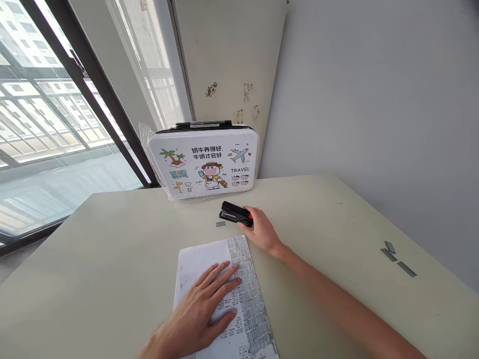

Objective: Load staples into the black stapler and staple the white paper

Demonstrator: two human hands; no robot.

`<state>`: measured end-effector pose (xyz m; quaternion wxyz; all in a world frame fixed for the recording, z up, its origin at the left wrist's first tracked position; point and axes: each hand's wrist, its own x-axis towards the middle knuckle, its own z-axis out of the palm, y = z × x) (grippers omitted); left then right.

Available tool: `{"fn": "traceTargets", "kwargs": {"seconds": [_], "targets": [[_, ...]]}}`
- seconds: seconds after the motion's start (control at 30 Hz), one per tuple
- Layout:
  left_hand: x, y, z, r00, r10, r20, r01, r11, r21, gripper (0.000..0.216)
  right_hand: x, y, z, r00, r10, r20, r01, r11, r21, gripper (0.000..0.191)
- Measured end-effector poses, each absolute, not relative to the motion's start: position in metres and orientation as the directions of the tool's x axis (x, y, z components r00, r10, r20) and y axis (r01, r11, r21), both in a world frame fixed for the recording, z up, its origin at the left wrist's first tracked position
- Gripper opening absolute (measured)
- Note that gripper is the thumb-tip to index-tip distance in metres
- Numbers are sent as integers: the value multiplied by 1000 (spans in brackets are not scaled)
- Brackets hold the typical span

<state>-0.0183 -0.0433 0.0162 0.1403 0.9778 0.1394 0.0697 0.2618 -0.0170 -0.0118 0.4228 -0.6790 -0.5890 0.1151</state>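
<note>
The right hand (264, 232) has the black stapler (235, 212) pinched by one end. The left hand (200, 306) lies flat, fingers spread, on the papers (198, 255)

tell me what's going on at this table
A person's right hand holds a black stapler just beyond a printed paper, while the left hand lies spread on that paper. What look like rows of staples cover the paper's right edge. A small staple strip lies near the stapler, more strips lie off to the right, and a white case stands behind.
</note>
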Motion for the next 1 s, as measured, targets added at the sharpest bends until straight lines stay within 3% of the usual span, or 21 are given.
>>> {"fn": "traceTargets", "kwargs": {"seconds": [0.13, 0.3, 0.7, 1.0], "targets": [[-24, -38, 16, 939, 325, 110, 283, -916, 283, 51, 271, -3, -28, 338, 891, 302, 687, -15, -726, 26], [-26, -29, 16, 941, 318, 116, 272, -914, 302, 48, 304, -33, -29, 361, 897, 254, 649, -46, -759, 32], [-21, -5, 19, 935, 316, 161, 253, -912, 322, 37, 332, -131, -14, 213, 977, 26, 558, -100, -824, 39], [8, -8, 17, 842, 488, 229, 374, -834, 405, 19, 336, -143, -6, 46, 999, -19, 575, -42, -817, 26]]}}
